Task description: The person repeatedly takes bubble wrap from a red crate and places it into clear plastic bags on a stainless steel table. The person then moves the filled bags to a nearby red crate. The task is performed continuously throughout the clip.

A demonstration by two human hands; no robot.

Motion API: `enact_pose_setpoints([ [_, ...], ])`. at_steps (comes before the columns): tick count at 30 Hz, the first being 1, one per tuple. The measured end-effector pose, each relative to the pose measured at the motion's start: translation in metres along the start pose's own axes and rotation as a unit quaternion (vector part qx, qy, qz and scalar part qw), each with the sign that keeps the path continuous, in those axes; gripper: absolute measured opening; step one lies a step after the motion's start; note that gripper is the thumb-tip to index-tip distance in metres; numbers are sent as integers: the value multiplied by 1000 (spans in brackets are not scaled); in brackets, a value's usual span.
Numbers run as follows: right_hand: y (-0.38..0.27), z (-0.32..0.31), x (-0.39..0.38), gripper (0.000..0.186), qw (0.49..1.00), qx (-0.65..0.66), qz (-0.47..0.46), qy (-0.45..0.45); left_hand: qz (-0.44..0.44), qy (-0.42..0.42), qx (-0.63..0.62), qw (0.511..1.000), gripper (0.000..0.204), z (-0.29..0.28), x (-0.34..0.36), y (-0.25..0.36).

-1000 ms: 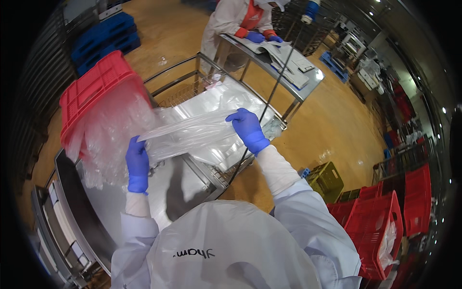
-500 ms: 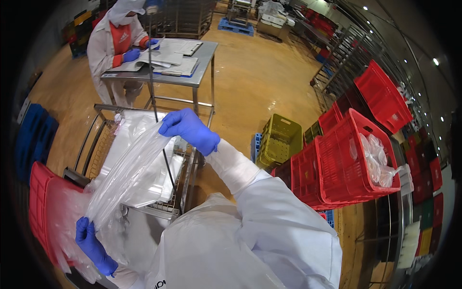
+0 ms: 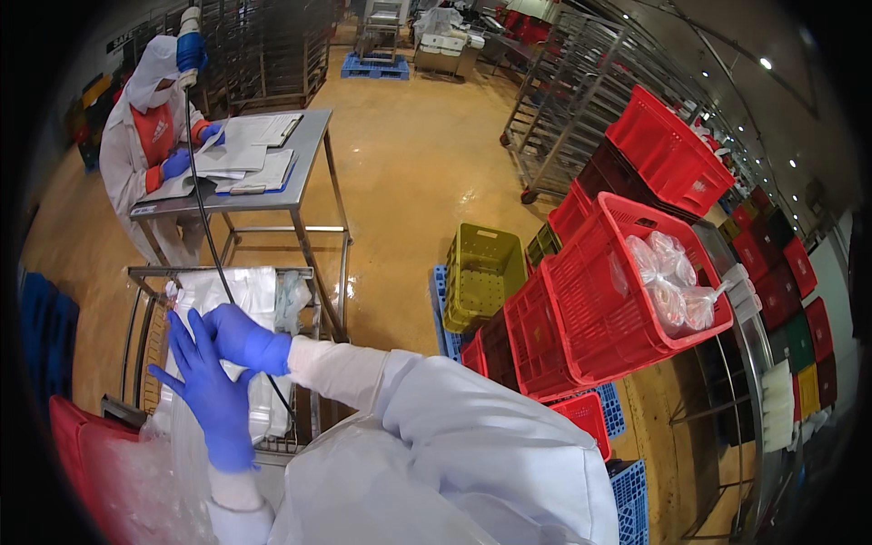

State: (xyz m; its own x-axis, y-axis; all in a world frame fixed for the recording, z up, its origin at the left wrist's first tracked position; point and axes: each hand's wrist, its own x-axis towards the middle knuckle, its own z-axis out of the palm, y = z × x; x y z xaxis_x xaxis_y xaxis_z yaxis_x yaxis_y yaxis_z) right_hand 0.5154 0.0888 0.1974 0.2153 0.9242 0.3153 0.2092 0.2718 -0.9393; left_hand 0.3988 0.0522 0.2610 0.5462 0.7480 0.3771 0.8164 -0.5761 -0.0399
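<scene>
At eight o'clock, we spread our left hand [image 3: 213,400] above clear plastic [image 3: 227,283]; our right hand [image 3: 247,340] curls behind it, grip impossible to tell.

You have two hands, left hand [image 3: 209,389] and right hand [image 3: 243,339], and one co-worker [image 3: 153,136] at the steel desk's [image 3: 309,153] left edge. Two clipboards [image 3: 269,175] lie along its right edge. You count one hanging blue connector [image 3: 191,53], and at least four bags [image 3: 668,304] inside one red crate's [image 3: 574,318] rim.

Glossy ochre floor [image 3: 409,154]; steel table [image 3: 306,154] at left; wheeled metal rack [image 3: 579,113]; bright ceiling lights [image 3: 766,64] upper right.
</scene>
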Motion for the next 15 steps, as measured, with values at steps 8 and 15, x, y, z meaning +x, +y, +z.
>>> enact_pose_setpoints([
  [8,-6,-26,12,8,996,86,7,31,-146,-74,-128,978,88,78,-33,-86],
  [15,-15,-20,23,13,989,88,98,-65,-121,-29,-158,980,67,108,-167,-174],
])
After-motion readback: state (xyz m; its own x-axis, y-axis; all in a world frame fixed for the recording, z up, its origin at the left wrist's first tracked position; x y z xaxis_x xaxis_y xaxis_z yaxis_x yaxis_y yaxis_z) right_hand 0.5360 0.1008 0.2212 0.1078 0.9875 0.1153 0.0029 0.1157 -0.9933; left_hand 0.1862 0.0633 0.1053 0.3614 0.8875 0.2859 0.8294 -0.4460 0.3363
